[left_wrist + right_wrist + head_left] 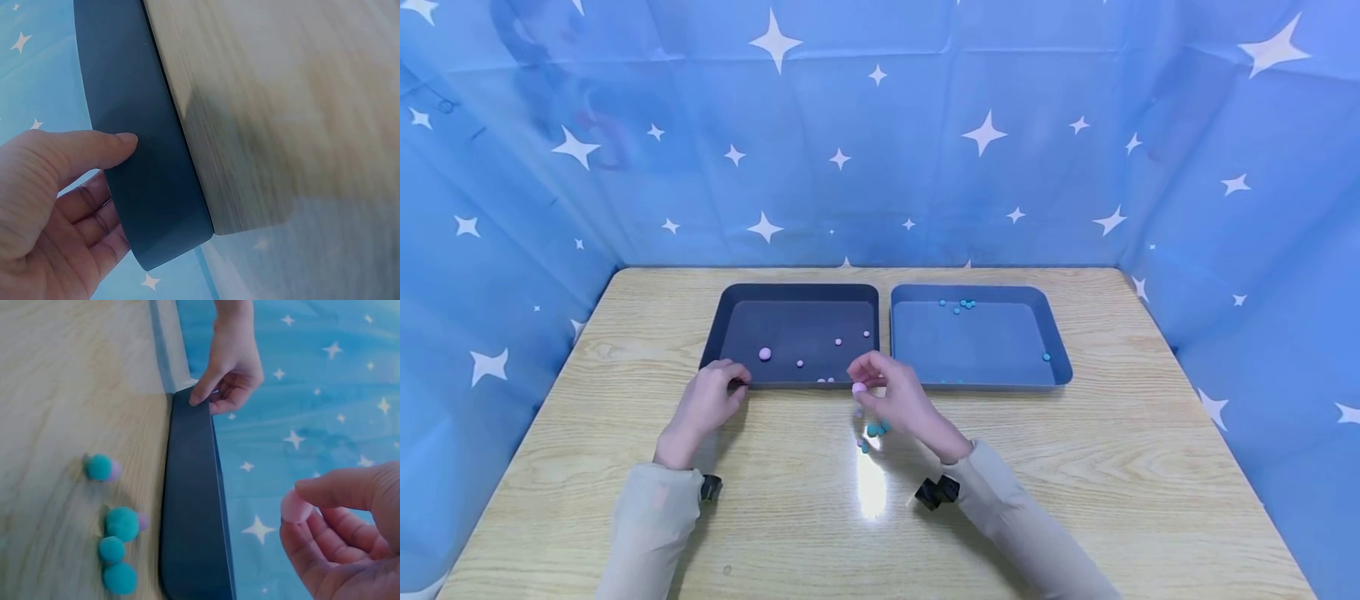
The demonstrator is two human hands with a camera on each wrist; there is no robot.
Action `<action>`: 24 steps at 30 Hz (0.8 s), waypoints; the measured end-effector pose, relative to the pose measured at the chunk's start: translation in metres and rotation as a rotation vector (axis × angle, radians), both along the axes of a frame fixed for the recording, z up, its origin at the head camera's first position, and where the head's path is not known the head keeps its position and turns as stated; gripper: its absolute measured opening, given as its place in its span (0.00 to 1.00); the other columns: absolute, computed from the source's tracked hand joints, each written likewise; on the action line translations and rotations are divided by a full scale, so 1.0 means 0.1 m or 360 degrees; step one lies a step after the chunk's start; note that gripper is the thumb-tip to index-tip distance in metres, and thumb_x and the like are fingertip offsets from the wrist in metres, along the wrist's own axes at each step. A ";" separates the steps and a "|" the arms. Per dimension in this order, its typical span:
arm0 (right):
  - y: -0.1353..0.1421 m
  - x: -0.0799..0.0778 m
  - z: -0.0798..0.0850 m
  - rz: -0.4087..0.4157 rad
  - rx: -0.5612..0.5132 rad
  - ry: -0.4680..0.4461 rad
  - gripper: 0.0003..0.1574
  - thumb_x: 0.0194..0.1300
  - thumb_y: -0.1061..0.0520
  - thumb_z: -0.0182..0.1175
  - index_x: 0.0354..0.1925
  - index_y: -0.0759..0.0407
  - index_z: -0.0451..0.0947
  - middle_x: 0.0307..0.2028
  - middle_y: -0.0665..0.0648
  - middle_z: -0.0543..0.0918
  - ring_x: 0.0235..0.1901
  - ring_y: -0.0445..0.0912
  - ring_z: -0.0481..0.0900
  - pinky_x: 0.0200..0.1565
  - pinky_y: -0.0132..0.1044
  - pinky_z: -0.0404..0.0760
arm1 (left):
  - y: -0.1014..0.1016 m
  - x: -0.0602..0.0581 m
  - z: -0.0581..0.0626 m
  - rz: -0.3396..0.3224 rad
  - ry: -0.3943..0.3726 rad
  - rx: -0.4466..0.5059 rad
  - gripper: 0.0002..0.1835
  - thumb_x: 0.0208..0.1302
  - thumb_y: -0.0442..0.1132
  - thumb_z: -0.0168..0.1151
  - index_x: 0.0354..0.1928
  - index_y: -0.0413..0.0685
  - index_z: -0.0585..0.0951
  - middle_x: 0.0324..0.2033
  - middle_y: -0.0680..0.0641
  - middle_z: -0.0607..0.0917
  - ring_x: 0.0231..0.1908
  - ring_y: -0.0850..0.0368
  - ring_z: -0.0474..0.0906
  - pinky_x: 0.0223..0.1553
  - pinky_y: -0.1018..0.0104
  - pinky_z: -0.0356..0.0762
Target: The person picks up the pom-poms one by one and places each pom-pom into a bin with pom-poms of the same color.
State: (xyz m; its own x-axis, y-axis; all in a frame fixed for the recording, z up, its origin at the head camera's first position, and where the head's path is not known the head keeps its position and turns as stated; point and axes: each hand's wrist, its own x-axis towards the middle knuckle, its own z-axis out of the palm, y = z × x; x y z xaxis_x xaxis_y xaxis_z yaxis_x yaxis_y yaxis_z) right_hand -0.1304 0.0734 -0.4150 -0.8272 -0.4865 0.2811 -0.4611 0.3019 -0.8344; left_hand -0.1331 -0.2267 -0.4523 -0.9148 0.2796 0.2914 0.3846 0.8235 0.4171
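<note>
My left hand [703, 400] grips the near-left edge of the dark tray [790, 321]. In the left wrist view its thumb [119, 147] presses the outer wall, with the other fingers behind the rim. Over the dark tray's near-right corner, my right hand [895, 398] pinches a pink pompom [295, 507] between thumb and fingertips. Below that hand, several teal pompoms [122, 524] and a few small pink ones lie on the table. Inside the dark tray are one larger pink pompom [765, 354] and several small pink ones.
To the right of the dark tray stands a blue tray [985, 342], holding several small teal pompoms [957, 311]. Both trays sit on a wooden table [1120, 467]. A blue curtain [880, 192] with white stars surrounds the table's back and sides.
</note>
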 end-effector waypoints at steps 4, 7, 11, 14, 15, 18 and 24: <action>-0.04 -0.05 0.01 -0.0025 -0.0002 -0.0007 0.12 0.57 0.71 0.60 0.42 0.68 0.74 0.37 0.62 0.81 0.37 0.50 0.80 0.42 0.39 0.81 | 0.00 0.00 0.00 -0.0004 -0.0008 0.0001 0.06 0.47 0.23 0.64 0.28 0.37 0.81 0.27 0.44 0.81 0.32 0.47 0.77 0.36 0.52 0.77; -0.07 -0.10 0.01 -0.0054 -0.0003 -0.0012 0.12 0.57 0.70 0.60 0.42 0.68 0.74 0.36 0.60 0.81 0.37 0.49 0.80 0.42 0.37 0.80 | 0.00 0.00 0.00 -0.0005 -0.0010 0.0005 0.06 0.47 0.23 0.64 0.28 0.37 0.81 0.27 0.44 0.81 0.32 0.47 0.77 0.36 0.52 0.77; -0.11 -0.15 0.02 -0.0092 -0.0012 -0.0003 0.12 0.57 0.70 0.61 0.42 0.66 0.75 0.36 0.59 0.81 0.37 0.48 0.80 0.43 0.34 0.80 | 0.00 -0.01 -0.01 -0.0004 -0.0011 0.0007 0.06 0.47 0.23 0.64 0.28 0.37 0.81 0.27 0.44 0.81 0.32 0.47 0.77 0.36 0.52 0.77; -0.15 -0.19 0.03 -0.0112 -0.0034 0.0001 0.12 0.58 0.69 0.61 0.42 0.65 0.75 0.38 0.59 0.82 0.37 0.48 0.80 0.43 0.34 0.80 | 0.00 -0.01 -0.01 -0.0003 -0.0008 0.0007 0.06 0.47 0.23 0.64 0.27 0.37 0.81 0.27 0.44 0.81 0.32 0.47 0.77 0.35 0.53 0.77; -0.16 -0.20 0.03 -0.0120 -0.0047 -0.0004 0.12 0.58 0.69 0.61 0.42 0.65 0.75 0.39 0.59 0.82 0.37 0.49 0.80 0.43 0.34 0.80 | 0.00 0.00 -0.01 -0.0003 -0.0007 0.0007 0.06 0.47 0.23 0.64 0.27 0.37 0.81 0.27 0.44 0.81 0.32 0.47 0.77 0.35 0.53 0.77; -0.19 -0.24 0.03 -0.0138 -0.0081 -0.0027 0.12 0.57 0.70 0.62 0.42 0.65 0.75 0.40 0.59 0.82 0.38 0.48 0.80 0.44 0.35 0.80 | 0.00 0.00 -0.01 -0.0001 -0.0004 0.0008 0.06 0.47 0.23 0.64 0.27 0.37 0.81 0.27 0.44 0.81 0.32 0.47 0.77 0.35 0.53 0.77; -0.24 -0.30 0.04 -0.0168 -0.0115 -0.0054 0.12 0.58 0.69 0.62 0.42 0.65 0.75 0.39 0.59 0.81 0.38 0.48 0.80 0.44 0.35 0.79 | 0.01 0.00 0.00 0.0001 0.0019 0.0012 0.06 0.46 0.22 0.65 0.27 0.37 0.81 0.26 0.44 0.81 0.32 0.47 0.77 0.34 0.53 0.77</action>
State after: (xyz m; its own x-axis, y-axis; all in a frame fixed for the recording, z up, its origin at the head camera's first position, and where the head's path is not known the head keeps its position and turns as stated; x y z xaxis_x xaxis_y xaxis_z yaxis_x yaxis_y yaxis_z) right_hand -0.1603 0.0491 -0.4111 -0.8822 -0.3759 0.2835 -0.4013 0.2856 -0.8703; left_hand -0.1332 -0.2258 -0.4524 -0.9114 0.2767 0.3045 0.3890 0.8207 0.4185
